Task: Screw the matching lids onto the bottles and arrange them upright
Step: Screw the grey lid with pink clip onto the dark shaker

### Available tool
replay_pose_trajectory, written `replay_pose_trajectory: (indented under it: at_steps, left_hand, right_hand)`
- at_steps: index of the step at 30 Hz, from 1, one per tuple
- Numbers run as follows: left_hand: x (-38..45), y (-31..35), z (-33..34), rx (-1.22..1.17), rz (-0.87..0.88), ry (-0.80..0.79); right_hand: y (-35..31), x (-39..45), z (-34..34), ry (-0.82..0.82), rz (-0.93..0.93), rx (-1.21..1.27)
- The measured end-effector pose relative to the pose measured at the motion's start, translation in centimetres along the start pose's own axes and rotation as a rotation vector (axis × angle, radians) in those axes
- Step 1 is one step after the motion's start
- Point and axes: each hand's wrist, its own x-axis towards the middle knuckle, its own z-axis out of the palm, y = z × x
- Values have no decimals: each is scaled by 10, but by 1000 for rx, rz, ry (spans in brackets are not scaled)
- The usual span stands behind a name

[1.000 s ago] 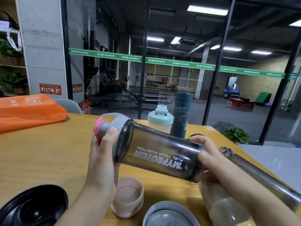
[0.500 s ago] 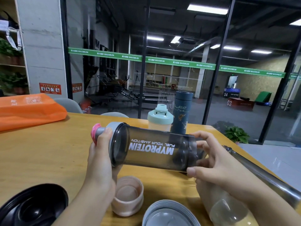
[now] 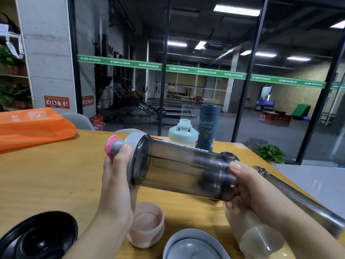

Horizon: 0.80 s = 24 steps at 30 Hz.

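Above the wooden table (image 3: 46,184) we hold the smoky shaker bottle (image 3: 183,172) sideways: our left hand (image 3: 116,186) clasps its grey lid (image 3: 130,146), our right hand (image 3: 248,189) grips its base. Under our fingers sit a pink cup (image 3: 147,228), grey lid (image 3: 194,245) and black lid (image 3: 39,238); beyond them, two capped bottles stand upright.

Orange bag (image 3: 33,126) on wooden table (image 3: 46,174) far left; potted plant (image 3: 270,153) on floor beyond glass.

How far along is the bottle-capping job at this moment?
Done: the mint-lidded bottle and navy flask stand capped at the back. In hand: the smoky shaker, held sideways, left hand on its grey lid, right hand at its base. Left: loose pink lid, grey lid, black lid.
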Motion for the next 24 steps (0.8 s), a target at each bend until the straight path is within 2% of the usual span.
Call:
replay_pose_trajectory:
  at_steps: [6, 10, 13, 18, 24]
  left_hand:
    - [1, -2, -2, -48, 24, -34]
    - [0, -2, -2, -58, 13, -20]
    - [0, -2, -2, -52, 0, 0]
    - [0, -4, -2, -58, -27, 104]
    - [-4, 2, 5, -76, -28, 149]
  right_hand:
    - [-1, -9, 0, -136, 94, -65]
    - [1, 1, 2, -72, 117, -59]
    - [-2, 1, 7, 2, 9, 3]
    - [-7, -7, 3, -124, -129, -201]
    - [-8, -6, 2, -115, -170, -199]
